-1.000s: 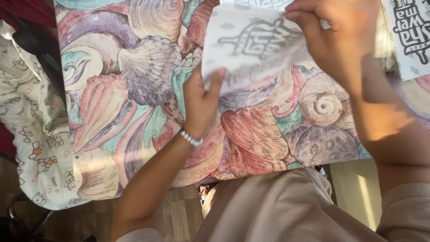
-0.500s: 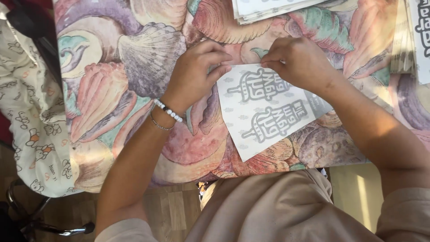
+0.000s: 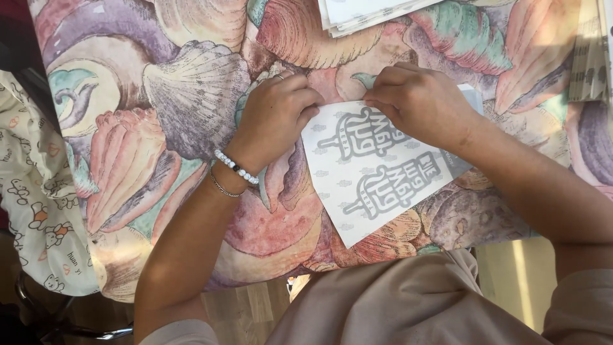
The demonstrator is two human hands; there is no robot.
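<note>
Where the shell-patterned tablecloth in pink, purple and teal (image 3: 159, 96) covers the table, a white rectangular paper sheet with grey printed designs (image 3: 377, 176) lies flat and tilted, its lower corner near the table edge closest to the person. A cream fabric with small cartoon prints (image 3: 32, 211) hangs at the left (off the table side). A stack of white papers (image 3: 364, 13) sits at the top edge, well apart from the sheet. The right hand (image 3: 421, 102) rests on the sheet's upper part, fingers curled and pinching its top edge. The left hand (image 3: 274, 118), fingers bent closed, presses at the sheet's upper left corner; whether it grips the paper cannot be told. A white bead bracelet (image 3: 235, 167) and a thin chain circle the left wrist.
</note>
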